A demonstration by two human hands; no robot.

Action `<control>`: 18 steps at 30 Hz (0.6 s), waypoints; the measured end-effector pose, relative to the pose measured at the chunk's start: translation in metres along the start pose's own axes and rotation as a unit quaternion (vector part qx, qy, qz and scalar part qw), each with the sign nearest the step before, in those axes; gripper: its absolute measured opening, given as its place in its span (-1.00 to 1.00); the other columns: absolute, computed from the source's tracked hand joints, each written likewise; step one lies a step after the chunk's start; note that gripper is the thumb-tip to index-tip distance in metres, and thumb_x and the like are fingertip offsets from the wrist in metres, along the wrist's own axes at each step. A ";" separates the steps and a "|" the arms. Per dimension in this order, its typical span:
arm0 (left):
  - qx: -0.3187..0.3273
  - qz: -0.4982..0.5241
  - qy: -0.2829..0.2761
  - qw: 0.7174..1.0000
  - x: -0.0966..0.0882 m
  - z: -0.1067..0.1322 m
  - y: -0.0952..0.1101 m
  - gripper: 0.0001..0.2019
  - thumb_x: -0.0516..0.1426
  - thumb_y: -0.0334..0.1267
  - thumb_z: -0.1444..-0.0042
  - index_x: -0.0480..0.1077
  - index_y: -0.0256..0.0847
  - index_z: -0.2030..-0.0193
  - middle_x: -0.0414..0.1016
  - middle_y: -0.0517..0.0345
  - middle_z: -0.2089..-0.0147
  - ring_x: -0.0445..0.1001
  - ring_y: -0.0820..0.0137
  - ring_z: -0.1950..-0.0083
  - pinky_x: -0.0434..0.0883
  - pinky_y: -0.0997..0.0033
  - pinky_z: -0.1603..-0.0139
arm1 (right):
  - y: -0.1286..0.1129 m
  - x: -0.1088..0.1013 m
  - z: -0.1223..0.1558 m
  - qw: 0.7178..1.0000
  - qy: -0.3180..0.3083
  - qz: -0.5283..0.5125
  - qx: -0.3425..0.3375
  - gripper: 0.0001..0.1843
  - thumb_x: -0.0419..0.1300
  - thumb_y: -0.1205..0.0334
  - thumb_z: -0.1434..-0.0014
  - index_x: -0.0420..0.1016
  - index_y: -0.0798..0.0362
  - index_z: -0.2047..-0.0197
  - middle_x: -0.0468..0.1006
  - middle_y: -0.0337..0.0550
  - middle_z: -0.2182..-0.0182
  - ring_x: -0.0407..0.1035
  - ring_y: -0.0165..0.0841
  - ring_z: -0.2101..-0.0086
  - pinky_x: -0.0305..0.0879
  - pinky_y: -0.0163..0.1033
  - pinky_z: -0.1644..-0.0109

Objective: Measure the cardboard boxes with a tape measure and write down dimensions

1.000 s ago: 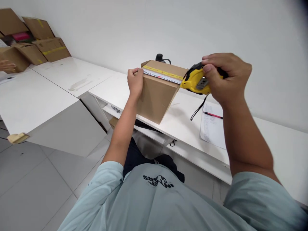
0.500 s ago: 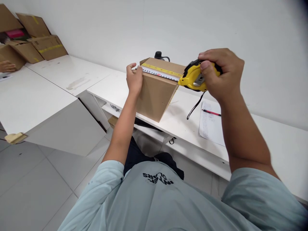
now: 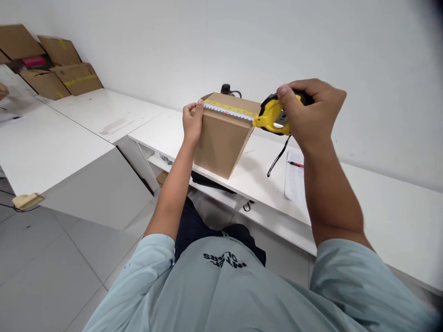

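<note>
A brown cardboard box (image 3: 221,143) stands upright on the white table. My left hand (image 3: 192,121) is closed at the box's top left corner, pinching the end of the tape blade there. The blade stretches across the top edge of the box, its numbers facing up. At the box's right corner my right hand (image 3: 313,108) grips the yellow and black tape measure (image 3: 273,115), thumb on its top. A black wrist strap hangs from the case. Part of the case is hidden by my fingers.
Paper (image 3: 294,180) with a red and black pen (image 3: 296,164) lies right of the box. Behind it shows a black cap with a loop (image 3: 225,88). Several cartons (image 3: 78,78) are stacked far left, near part of another person's hand (image 3: 3,91). An open shelf (image 3: 277,226) runs under the table (image 3: 380,207).
My right hand and the tape measure have shifted slightly left and down in view. The view has tilted a little. The blade still lies along the box's top edge.
</note>
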State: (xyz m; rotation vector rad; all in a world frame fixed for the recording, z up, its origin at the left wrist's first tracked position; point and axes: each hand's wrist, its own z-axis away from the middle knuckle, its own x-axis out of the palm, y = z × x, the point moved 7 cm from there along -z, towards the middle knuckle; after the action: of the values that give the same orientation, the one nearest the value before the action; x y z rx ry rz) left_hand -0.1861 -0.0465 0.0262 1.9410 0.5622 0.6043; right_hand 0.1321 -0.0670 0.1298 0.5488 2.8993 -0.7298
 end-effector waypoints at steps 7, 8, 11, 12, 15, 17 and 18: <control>-0.026 0.040 -0.051 0.998 0.004 -0.015 -0.013 -0.46 0.40 0.26 -0.11 0.38 -0.06 0.05 0.55 0.09 -0.02 0.55 0.19 -0.21 0.46 0.25 -0.23 | -0.006 -0.019 -0.005 0.997 0.044 0.007 -0.056 -0.87 0.37 0.18 -0.26 0.73 0.03 0.27 0.74 -0.20 0.30 0.64 -0.25 0.24 0.53 -0.08 0.11; -0.031 0.040 -0.061 0.997 0.005 -0.018 -0.013 -0.47 0.41 0.25 -0.10 0.38 -0.07 0.05 0.56 0.09 -0.01 0.55 0.19 -0.20 0.46 0.25 -0.22 | -0.006 -0.025 -0.006 0.996 0.056 0.005 -0.065 -0.84 0.37 0.14 -0.28 0.73 0.04 0.26 0.74 -0.20 0.30 0.63 -0.25 0.25 0.52 -0.08 0.12; -0.060 0.036 -0.115 0.991 0.016 -0.026 -0.012 -0.50 0.41 0.19 -0.12 0.40 -0.08 0.04 0.57 0.11 0.02 0.57 0.19 -0.20 0.47 0.23 -0.22 | -0.009 -0.045 -0.008 0.991 0.074 -0.006 -0.109 -0.74 0.36 0.05 -0.32 0.73 0.08 0.22 0.72 -0.20 0.32 0.62 -0.28 0.28 0.48 -0.11 0.18; -0.074 0.038 -0.145 0.986 0.024 -0.027 -0.011 -0.52 0.40 0.17 -0.14 0.41 -0.09 0.04 0.57 0.12 0.03 0.58 0.19 -0.20 0.48 0.21 -0.22 | -0.010 -0.051 -0.008 0.989 0.076 -0.005 -0.125 -0.72 0.36 0.03 -0.33 0.74 0.08 0.22 0.72 -0.20 0.33 0.62 -0.28 0.29 0.47 -0.13 0.20; -0.126 0.043 -0.260 0.956 0.056 -0.014 -0.011 -0.59 0.37 0.15 -0.18 0.45 -0.10 0.08 0.58 0.12 0.08 0.62 0.14 -0.16 0.51 0.10 -0.23 | -0.014 -0.071 -0.002 0.984 0.086 0.018 -0.155 -0.72 0.36 0.03 -0.33 0.74 0.08 0.24 0.72 -0.20 0.35 0.63 -0.26 0.29 0.47 -0.14 0.21; -0.150 0.046 -0.316 0.936 0.078 0.002 -0.012 -0.63 0.37 0.12 -0.19 0.46 -0.10 0.14 0.58 0.10 0.14 0.62 0.06 -0.15 0.51 0.02 -0.24 | -0.016 -0.083 0.004 0.984 0.080 0.042 -0.153 -0.72 0.36 0.03 -0.33 0.73 0.07 0.25 0.72 -0.20 0.35 0.65 -0.25 0.28 0.49 -0.13 0.20; -0.157 0.050 -0.321 0.932 0.087 0.009 -0.013 -0.65 0.37 0.11 -0.20 0.46 -0.09 0.16 0.58 0.09 0.16 0.62 0.03 -0.16 0.51 0.00 -0.25 | -0.017 -0.088 0.007 0.985 0.072 0.058 -0.147 -0.73 0.36 0.03 -0.32 0.73 0.06 0.25 0.72 -0.20 0.35 0.65 -0.24 0.27 0.50 -0.12 0.20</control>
State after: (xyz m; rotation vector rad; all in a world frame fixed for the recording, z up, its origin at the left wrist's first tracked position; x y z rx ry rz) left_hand -0.1148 0.0063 0.0255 1.7291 -0.0495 0.0826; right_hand 0.2081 -0.1125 0.1471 0.7525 2.9955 -0.2479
